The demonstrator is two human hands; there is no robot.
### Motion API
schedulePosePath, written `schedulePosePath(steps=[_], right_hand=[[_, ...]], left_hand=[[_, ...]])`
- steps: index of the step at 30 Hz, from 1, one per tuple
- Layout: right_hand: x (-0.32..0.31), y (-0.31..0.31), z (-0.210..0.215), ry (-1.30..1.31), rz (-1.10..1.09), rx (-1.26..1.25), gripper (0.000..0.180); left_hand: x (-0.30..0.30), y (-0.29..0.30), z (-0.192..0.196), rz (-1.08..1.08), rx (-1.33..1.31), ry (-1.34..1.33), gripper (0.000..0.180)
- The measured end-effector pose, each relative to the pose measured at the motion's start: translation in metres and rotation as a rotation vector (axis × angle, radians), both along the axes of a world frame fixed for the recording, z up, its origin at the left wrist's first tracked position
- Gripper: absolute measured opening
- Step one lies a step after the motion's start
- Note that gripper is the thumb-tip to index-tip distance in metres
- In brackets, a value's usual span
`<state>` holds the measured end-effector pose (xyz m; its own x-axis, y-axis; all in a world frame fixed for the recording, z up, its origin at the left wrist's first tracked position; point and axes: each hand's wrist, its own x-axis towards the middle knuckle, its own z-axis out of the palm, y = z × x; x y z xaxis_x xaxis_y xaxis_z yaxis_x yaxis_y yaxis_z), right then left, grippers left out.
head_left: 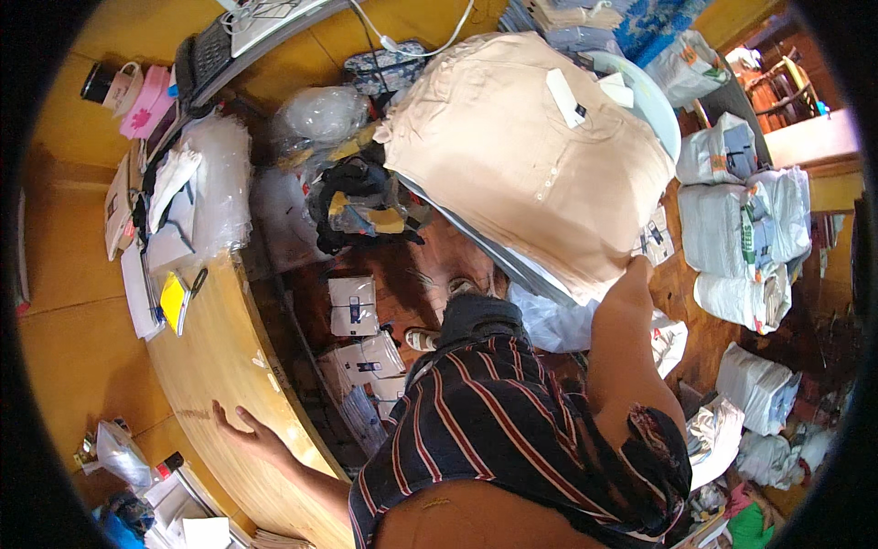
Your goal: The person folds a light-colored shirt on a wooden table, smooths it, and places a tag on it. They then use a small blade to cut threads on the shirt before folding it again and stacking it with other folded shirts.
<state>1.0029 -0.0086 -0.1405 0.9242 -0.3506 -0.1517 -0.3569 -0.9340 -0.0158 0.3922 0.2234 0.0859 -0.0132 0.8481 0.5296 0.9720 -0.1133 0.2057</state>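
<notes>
A beige shirt (512,137) with a button placket and a white tag (565,98) at its neck lies spread flat over a raised surface ahead of me. My right hand (634,273) is at the near right corner of this shirt, its fingers closed on the edge and partly hidden. Over on the left, my left hand (249,434) is held above the wooden tabletop (215,357) with fingers apart, and nothing is in it.
Folded, tagged garments (353,306) are stacked low between the table and my legs. Clear plastic bags (219,183) and a yellow notepad (174,302) lie on the table. White-wrapped bundles (713,224) line the right side. A pale blue tub (654,101) stands behind the shirt.
</notes>
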Motion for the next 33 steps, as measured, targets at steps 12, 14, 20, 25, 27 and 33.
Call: schedulePosePath(steps=[12,14,20,25,27,33], right_hand=[[0.045,0.018,0.053,-0.67,-0.089,0.485,0.034],[0.047,0.082,0.094,-1.099,0.244,0.785,0.029],[-0.2,0.249,0.272,0.167,1.558,1.163,0.028],[-0.327,0.21,0.319,0.336,2.574,0.733,0.009],[-0.338,0.21,0.326,0.38,2.759,0.801,0.014],[-0.374,0.244,0.341,0.718,3.114,0.49,0.043]], left_hand=[[0.076,0.008,-0.03,-0.269,-0.079,-0.459,0.038],[0.091,0.008,-0.028,-0.376,-0.233,-0.551,0.039],[0.142,0.02,-0.019,-0.635,-0.003,-0.463,0.1],[0.151,-0.004,-0.029,-0.534,0.112,-0.745,0.074],[0.142,-0.013,-0.044,-0.452,0.021,-1.288,0.055],[0.063,-0.098,-0.029,-0.08,0.205,-1.86,0.053]])
